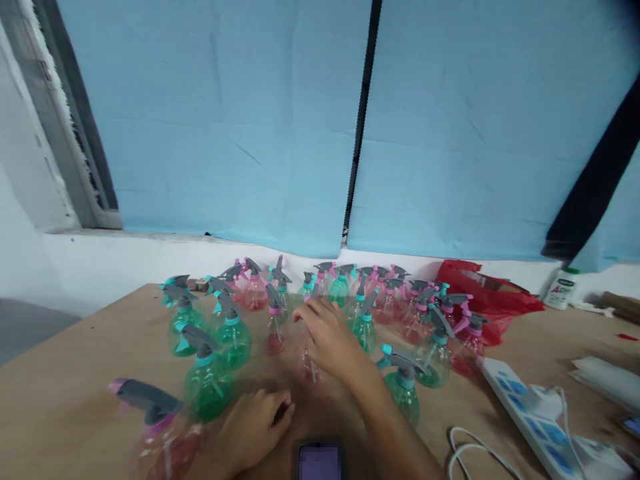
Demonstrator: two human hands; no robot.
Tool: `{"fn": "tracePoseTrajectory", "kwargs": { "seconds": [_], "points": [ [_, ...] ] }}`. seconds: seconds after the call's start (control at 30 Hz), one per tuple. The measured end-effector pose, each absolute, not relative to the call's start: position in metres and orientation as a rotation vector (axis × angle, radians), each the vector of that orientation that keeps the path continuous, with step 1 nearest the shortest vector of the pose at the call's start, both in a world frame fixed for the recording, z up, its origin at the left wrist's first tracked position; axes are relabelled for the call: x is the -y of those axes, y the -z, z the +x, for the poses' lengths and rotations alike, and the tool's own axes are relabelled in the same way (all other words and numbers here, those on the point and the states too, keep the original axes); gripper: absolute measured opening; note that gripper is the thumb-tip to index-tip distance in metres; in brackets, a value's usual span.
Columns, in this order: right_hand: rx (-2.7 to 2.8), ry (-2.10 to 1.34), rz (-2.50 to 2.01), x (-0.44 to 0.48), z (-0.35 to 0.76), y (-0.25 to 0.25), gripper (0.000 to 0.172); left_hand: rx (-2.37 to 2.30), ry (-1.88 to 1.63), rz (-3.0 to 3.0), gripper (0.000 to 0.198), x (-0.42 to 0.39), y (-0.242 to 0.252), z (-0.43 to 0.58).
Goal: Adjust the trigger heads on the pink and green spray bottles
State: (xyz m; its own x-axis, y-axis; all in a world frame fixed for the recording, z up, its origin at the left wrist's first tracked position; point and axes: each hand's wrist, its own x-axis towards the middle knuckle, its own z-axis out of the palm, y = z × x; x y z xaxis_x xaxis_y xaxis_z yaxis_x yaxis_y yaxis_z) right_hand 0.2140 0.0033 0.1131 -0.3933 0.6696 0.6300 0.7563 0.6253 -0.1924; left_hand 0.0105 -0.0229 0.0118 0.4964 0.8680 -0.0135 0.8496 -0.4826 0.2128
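Observation:
My right hand (327, 333) reaches across the middle of the table with its fingers closed round the top of a pink spray bottle (311, 369). The hand hides most of that bottle's sprayer head. Resting low on the table, my left hand (257, 427) has its fingers curled in, and nothing shows in it. Beside it stands a green spray bottle (207, 387) with a grey and turquoise head. A pink spray bottle (167, 453) with a grey and pink head is at the near left, partly behind my left forearm. Another green one (405, 397) stands right of my right forearm.
Several more pink and green spray bottles (255, 293) crowd the back of the table (75, 373). To the right are a red plastic bag (493, 307), a white bottle (561, 288), and a power strip (525, 420) with cables. A phone (320, 461) lies at the near edge.

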Motion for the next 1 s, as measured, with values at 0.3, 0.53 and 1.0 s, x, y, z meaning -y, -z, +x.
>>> {"fn": "tracePoseTrajectory", "kwargs": {
  "seconds": [0.3,0.53,1.0],
  "points": [
    [1.733,-0.407,-0.752,-0.039,0.179,-0.061,0.05,-1.462,-0.177,2.547,0.028,0.023,-0.013,0.009],
    [1.493,-0.467,-0.816,-0.052,0.17,-0.022,0.051,-1.502,-0.142,2.547,0.03,0.021,-0.011,0.009],
    [1.508,-0.932,-0.727,-0.058,0.182,-0.029,0.027,-1.534,-0.127,2.498,0.034,0.023,-0.015,0.01]
  ]
}}
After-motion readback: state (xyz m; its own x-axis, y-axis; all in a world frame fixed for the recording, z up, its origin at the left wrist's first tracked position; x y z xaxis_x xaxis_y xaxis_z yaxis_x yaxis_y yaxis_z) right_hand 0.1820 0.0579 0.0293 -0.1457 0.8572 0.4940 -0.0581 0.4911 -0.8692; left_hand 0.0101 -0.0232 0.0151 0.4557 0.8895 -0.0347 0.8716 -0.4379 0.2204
